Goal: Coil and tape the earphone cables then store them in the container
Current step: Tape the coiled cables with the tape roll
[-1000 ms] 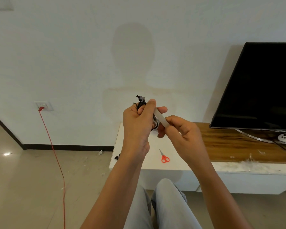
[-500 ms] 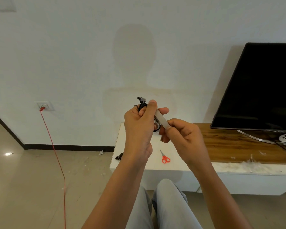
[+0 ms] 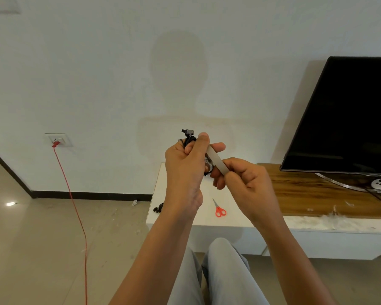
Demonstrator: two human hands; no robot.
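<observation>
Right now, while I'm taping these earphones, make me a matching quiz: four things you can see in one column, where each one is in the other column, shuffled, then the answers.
Column A
1. scissors
2. earphone coil
3. tape strip
4. red cord

Column B
a. gripped in the left hand
b. plugged into the wall socket
c. lying on the white tabletop
d. free end pinched by the right hand

Pairs: 1-c, 2-a, 3-d, 4-b
</observation>
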